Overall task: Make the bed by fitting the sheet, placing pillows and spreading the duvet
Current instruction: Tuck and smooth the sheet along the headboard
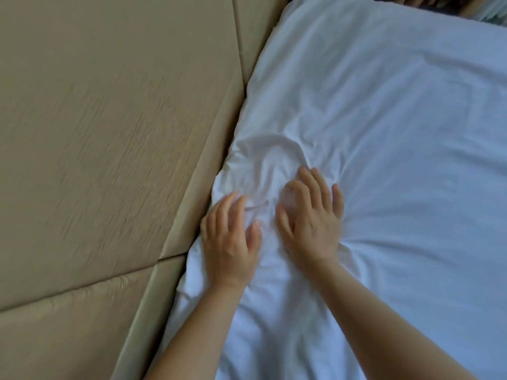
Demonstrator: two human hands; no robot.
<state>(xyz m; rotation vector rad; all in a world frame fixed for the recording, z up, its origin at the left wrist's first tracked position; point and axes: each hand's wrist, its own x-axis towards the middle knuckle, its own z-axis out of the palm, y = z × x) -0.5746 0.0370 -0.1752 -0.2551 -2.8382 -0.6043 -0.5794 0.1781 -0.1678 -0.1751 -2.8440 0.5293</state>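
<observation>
Both hands flat on the white sheet at the padded headboard.

Left hand [230, 242] rests on the white sheet [384, 133] just beside the sheet's edge, fingers slightly apart and lightly bent, gripping nothing. Right hand [312, 229] presses the sheet close beside it, fingers spread and straight. Creases radiate from both hands. The sheet's edge lies against the beige padded headboard [109, 133]; its rounded far corner is at the top.

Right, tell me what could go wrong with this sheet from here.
The sheet is bunched into creases ahead of both hands, so pressing may set wrinkles instead of smoothing them. The left hand works right beside the padded headboard and could get pinched against it. Folds radiate from the right hand, so fabric may drag off line.
</observation>
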